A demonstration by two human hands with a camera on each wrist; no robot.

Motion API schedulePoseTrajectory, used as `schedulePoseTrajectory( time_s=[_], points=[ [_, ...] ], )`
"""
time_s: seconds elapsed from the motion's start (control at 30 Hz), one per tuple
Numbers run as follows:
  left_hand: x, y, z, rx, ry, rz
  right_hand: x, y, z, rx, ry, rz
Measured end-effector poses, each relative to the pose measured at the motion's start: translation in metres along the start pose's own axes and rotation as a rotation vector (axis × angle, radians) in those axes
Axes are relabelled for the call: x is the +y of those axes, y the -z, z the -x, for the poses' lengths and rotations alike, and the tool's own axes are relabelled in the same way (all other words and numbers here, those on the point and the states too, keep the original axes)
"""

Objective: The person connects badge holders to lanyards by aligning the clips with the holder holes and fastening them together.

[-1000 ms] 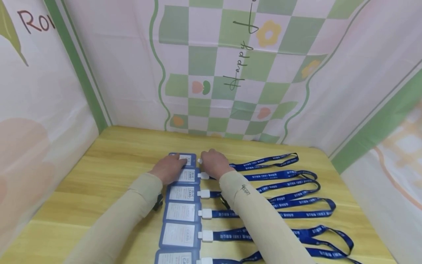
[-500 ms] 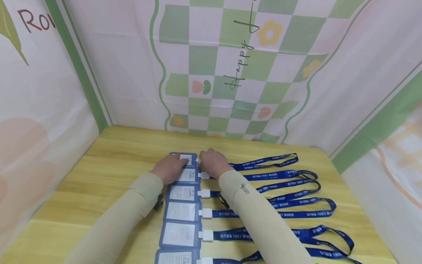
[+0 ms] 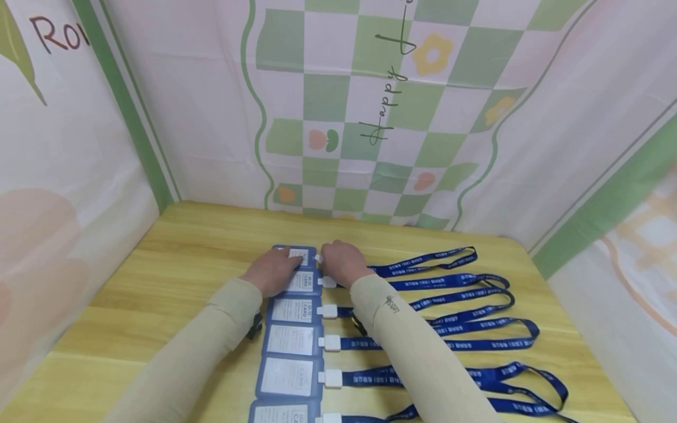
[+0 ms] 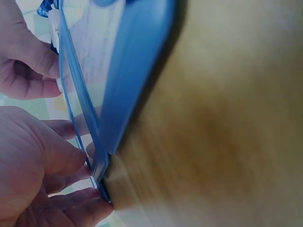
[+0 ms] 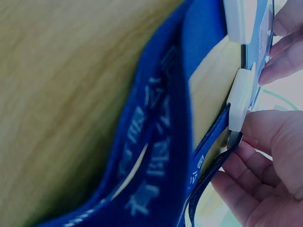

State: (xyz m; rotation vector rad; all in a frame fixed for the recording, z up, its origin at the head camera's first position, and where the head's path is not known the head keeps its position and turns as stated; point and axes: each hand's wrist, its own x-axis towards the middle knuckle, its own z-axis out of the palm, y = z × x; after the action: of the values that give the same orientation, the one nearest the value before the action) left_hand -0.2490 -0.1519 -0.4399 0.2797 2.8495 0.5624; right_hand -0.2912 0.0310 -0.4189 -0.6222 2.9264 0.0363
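Observation:
Several blue ID card holders lie in a column on the wooden table, each with a white clip and navy lanyard on its right. At the far end, my left hand [image 3: 271, 271] holds the farthest card holder [image 3: 311, 254] by its left side. In the left wrist view, the thumb and fingers [image 4: 71, 161] pinch that holder's clear edge. My right hand [image 3: 345, 263] is just right of it, mostly hiding the clip. The right wrist view shows its thumb and fingers at the white clip [image 5: 240, 100], where the lanyard [image 5: 208, 172] joins.
The second card holder [image 3: 301, 281] lies directly in front of the farthest one. Looped lanyards [image 3: 492, 343] spread across the table's right side. Wood surface [image 3: 132, 305] shows at the left. A printed cloth [image 3: 365, 182] stands behind the table's back edge.
Both hands stay almost in place. The farthest lanyard's clip and my right hand have shifted very slightly left, toward the farthest card holder.

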Motion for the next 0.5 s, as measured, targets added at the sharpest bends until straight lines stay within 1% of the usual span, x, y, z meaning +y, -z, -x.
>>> schedulePoseTrajectory(
  time_s=[0.17,0.37,0.5],
  points=[
    [0.0003,-0.0002,0.0005,0.002,-0.029,-0.06,0.0006,-0.002,-0.0014,0.014,0.004,-0.001],
    [0.0025,0.0007,0.0025,0.004,-0.036,-0.082,0.0024,-0.0044,-0.0028,0.03,0.009,-0.019],
    [0.0027,0.0007,0.0024,0.013,-0.039,-0.08,0.0034,-0.0045,-0.0032,0.034,0.012,-0.023]
  ],
)
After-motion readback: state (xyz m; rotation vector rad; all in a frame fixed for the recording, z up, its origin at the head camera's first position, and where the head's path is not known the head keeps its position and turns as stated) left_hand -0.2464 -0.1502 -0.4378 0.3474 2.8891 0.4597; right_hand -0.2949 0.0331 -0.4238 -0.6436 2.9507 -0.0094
